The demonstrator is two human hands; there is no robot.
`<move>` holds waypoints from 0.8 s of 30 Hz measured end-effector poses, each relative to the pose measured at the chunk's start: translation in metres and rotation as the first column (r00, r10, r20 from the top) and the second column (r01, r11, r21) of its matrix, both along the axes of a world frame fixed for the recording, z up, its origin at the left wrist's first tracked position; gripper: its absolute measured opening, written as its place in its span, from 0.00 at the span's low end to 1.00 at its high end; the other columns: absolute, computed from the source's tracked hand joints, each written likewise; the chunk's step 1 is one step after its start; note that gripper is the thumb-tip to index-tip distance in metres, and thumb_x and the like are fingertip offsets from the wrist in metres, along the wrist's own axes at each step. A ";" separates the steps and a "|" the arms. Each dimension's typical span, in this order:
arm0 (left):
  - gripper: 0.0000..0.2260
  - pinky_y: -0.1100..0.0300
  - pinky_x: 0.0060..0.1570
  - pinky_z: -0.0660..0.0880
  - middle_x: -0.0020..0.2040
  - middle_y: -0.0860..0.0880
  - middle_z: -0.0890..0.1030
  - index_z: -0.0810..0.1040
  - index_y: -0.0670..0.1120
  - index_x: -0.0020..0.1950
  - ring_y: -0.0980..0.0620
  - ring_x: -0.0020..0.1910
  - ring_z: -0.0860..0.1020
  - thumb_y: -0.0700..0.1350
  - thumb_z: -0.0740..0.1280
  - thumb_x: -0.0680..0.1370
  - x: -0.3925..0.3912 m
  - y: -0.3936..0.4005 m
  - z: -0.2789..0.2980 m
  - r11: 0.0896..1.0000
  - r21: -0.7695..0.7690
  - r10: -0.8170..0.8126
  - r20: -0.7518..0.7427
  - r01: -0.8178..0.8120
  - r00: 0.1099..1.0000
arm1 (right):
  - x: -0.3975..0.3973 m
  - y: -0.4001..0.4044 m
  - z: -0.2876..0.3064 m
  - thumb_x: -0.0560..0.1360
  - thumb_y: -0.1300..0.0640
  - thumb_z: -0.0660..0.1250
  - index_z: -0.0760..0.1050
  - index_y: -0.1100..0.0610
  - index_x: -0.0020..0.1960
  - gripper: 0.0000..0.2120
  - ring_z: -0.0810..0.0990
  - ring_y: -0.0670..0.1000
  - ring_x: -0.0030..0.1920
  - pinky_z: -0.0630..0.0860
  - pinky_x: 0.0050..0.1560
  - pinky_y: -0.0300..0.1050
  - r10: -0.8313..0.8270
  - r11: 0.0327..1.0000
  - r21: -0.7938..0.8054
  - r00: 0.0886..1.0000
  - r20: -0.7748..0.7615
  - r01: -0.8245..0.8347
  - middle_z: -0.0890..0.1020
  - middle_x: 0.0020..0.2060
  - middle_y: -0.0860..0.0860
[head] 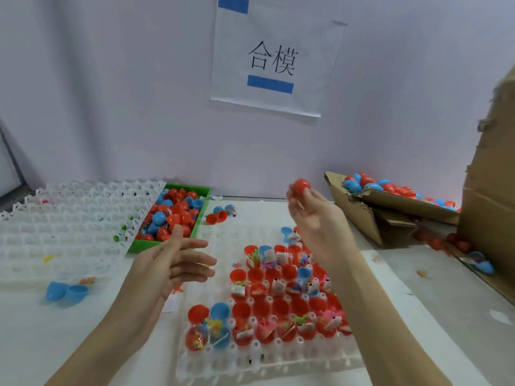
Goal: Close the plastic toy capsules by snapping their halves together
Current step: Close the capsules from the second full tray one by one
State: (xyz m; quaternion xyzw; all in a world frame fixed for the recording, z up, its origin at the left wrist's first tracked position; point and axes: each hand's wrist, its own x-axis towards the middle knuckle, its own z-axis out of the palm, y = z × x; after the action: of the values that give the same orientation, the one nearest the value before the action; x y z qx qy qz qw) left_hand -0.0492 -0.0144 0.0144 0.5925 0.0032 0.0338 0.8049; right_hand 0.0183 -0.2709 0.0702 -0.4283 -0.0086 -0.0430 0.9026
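My right hand [312, 215] is raised above the table, its fingertips holding a red capsule [301, 185] that looks closed. My left hand [178, 260] hovers open and empty, palm turned inward, left of the white grid tray [267, 355]. That tray holds several open red and blue capsule halves [281, 305], many with small toys and paper slips inside. A green bin [164, 243] behind my left hand is full of loose red and blue capsule halves.
A stack of white grid trays [69, 224] lies at the left. An open blue capsule [67, 292] sits in front of it. A torn cardboard box [390, 207] at the right holds several red and blue capsules. A tall cardboard flap [490, 190] stands at the far right.
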 end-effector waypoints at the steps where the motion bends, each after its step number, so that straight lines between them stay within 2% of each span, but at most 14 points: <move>1: 0.25 0.58 0.38 0.83 0.47 0.33 0.86 0.86 0.39 0.52 0.37 0.43 0.87 0.60 0.62 0.81 0.001 0.002 -0.001 1.000 -0.003 0.003 -0.014 -0.003 1.000 | 0.012 -0.020 0.013 0.81 0.63 0.66 0.77 0.65 0.64 0.12 0.84 0.51 0.52 0.82 0.56 0.41 -0.012 0.966 0.257 1.000 -0.005 0.013 0.83 0.56 0.57; 2: 0.25 0.58 0.37 0.83 0.47 0.32 0.86 0.87 0.39 0.50 0.37 0.42 0.86 0.60 0.63 0.81 0.001 0.002 -0.002 1.000 -0.003 0.002 -0.025 -0.003 1.000 | 0.023 -0.037 0.024 0.82 0.63 0.65 0.76 0.64 0.65 0.13 0.83 0.51 0.53 0.82 0.56 0.41 -0.057 0.901 0.432 0.998 -0.001 0.052 0.82 0.59 0.58; 3: 0.24 0.58 0.37 0.84 0.46 0.32 0.85 0.87 0.40 0.48 0.37 0.42 0.86 0.60 0.63 0.81 0.001 0.003 -0.003 1.000 0.001 0.001 -0.030 -0.001 1.000 | 0.032 -0.051 0.033 0.83 0.62 0.64 0.74 0.64 0.68 0.15 0.82 0.51 0.55 0.82 0.54 0.42 -0.104 0.846 0.526 0.995 0.001 0.088 0.80 0.62 0.59; 5: 0.24 0.57 0.37 0.84 0.46 0.32 0.85 0.88 0.42 0.46 0.36 0.42 0.86 0.60 0.63 0.80 0.001 0.004 -0.003 1.000 0.011 -0.005 -0.031 0.005 1.000 | 0.043 -0.065 0.038 0.84 0.60 0.63 0.69 0.63 0.74 0.20 0.82 0.51 0.58 0.82 0.55 0.43 -0.127 0.858 0.498 0.991 -0.031 0.126 0.79 0.66 0.60; 6: 0.24 0.57 0.37 0.84 0.45 0.32 0.85 0.88 0.42 0.46 0.35 0.41 0.86 0.61 0.64 0.80 0.002 0.004 -0.002 1.000 0.014 -0.009 -0.028 0.010 1.000 | 0.044 -0.066 0.036 0.84 0.59 0.62 0.68 0.63 0.75 0.20 0.81 0.51 0.61 0.81 0.58 0.42 -0.110 0.909 0.397 0.992 -0.068 0.128 0.78 0.67 0.59; 8: 0.24 0.56 0.37 0.84 0.44 0.32 0.85 0.87 0.41 0.46 0.35 0.40 0.86 0.62 0.65 0.78 0.003 0.005 -0.002 1.000 0.012 -0.015 -0.021 0.015 1.000 | 0.036 -0.055 0.023 0.86 0.57 0.57 0.67 0.62 0.76 0.19 0.78 0.49 0.68 0.75 0.66 0.40 -0.059 0.997 0.046 0.996 -0.063 0.062 0.77 0.70 0.56; 10: 0.24 0.56 0.37 0.84 0.43 0.32 0.85 0.87 0.41 0.45 0.36 0.39 0.85 0.62 0.65 0.78 0.003 0.005 -0.001 1.000 0.015 -0.015 -0.015 0.016 1.000 | 0.023 -0.042 0.007 0.86 0.60 0.58 0.72 0.62 0.72 0.17 0.81 0.44 0.63 0.77 0.61 0.37 -0.041 0.943 -0.331 0.999 0.023 0.046 0.81 0.66 0.55; 13: 0.21 0.57 0.35 0.83 0.41 0.34 0.84 0.87 0.42 0.44 0.40 0.36 0.83 0.58 0.65 0.80 0.001 0.006 0.000 0.999 0.048 -0.006 0.004 0.006 1.000 | -0.002 -0.017 -0.008 0.83 0.61 0.64 0.82 0.56 0.59 0.09 0.87 0.47 0.51 0.81 0.47 0.36 -0.100 0.743 -0.654 0.990 0.102 0.143 0.88 0.49 0.48; 15: 0.19 0.59 0.34 0.81 0.39 0.36 0.84 0.86 0.42 0.44 0.43 0.34 0.82 0.55 0.65 0.82 -0.001 0.006 0.000 0.997 0.073 0.001 0.023 -0.003 1.000 | -0.013 -0.004 -0.014 0.83 0.61 0.66 0.84 0.51 0.53 0.09 0.86 0.44 0.46 0.81 0.43 0.34 -0.095 0.528 -0.823 0.977 0.188 0.210 0.87 0.43 0.45; 16: 0.18 0.59 0.33 0.80 0.38 0.36 0.83 0.86 0.42 0.44 0.44 0.33 0.81 0.53 0.66 0.82 -0.002 0.006 0.000 0.996 0.084 0.006 0.031 -0.008 0.999 | -0.017 0.002 -0.017 0.82 0.60 0.67 0.84 0.50 0.52 0.09 0.85 0.42 0.45 0.80 0.44 0.33 -0.042 0.421 -0.880 0.974 0.224 0.220 0.87 0.42 0.43; 19: 0.17 0.60 0.31 0.78 0.37 0.37 0.83 0.85 0.39 0.45 0.45 0.32 0.80 0.49 0.65 0.83 -0.002 0.005 -0.001 0.994 0.108 0.020 0.036 -0.024 0.999 | -0.018 0.016 -0.026 0.81 0.58 0.69 0.85 0.48 0.54 0.08 0.82 0.38 0.45 0.76 0.45 0.26 0.143 0.090 -0.973 0.964 0.225 0.214 0.85 0.46 0.37; 21: 0.17 0.60 0.31 0.78 0.37 0.38 0.83 0.84 0.37 0.47 0.45 0.32 0.79 0.48 0.65 0.84 -0.002 0.005 -0.001 0.993 0.120 0.019 0.028 -0.022 0.999 | -0.010 0.023 -0.030 0.82 0.58 0.67 0.85 0.49 0.58 0.10 0.79 0.38 0.44 0.72 0.43 0.24 0.172 -0.076 -0.974 0.965 0.197 0.213 0.82 0.49 0.38; 22: 0.17 0.60 0.32 0.78 0.37 0.38 0.83 0.84 0.36 0.47 0.45 0.32 0.79 0.48 0.65 0.84 -0.002 0.005 -0.002 0.992 0.124 0.020 0.023 -0.023 1.000 | -0.005 0.026 -0.031 0.83 0.59 0.66 0.84 0.51 0.61 0.11 0.79 0.40 0.46 0.72 0.47 0.26 0.173 -0.135 -0.972 0.970 0.170 0.195 0.82 0.52 0.42; 24: 0.17 0.60 0.31 0.77 0.37 0.39 0.83 0.83 0.36 0.48 0.46 0.31 0.79 0.48 0.64 0.85 -0.002 0.006 -0.002 0.991 0.131 0.026 0.012 -0.028 1.000 | 0.008 0.031 -0.031 0.84 0.59 0.65 0.81 0.53 0.67 0.14 0.81 0.50 0.55 0.77 0.59 0.41 0.156 -0.249 -0.961 0.984 0.081 0.118 0.83 0.60 0.50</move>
State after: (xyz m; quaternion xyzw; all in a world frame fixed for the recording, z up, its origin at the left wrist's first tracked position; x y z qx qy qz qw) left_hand -0.0510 -0.0084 0.0126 0.6438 0.0048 0.0480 0.7636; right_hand 0.0264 -0.2403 0.0394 -0.9691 -0.1241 -0.0425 0.2089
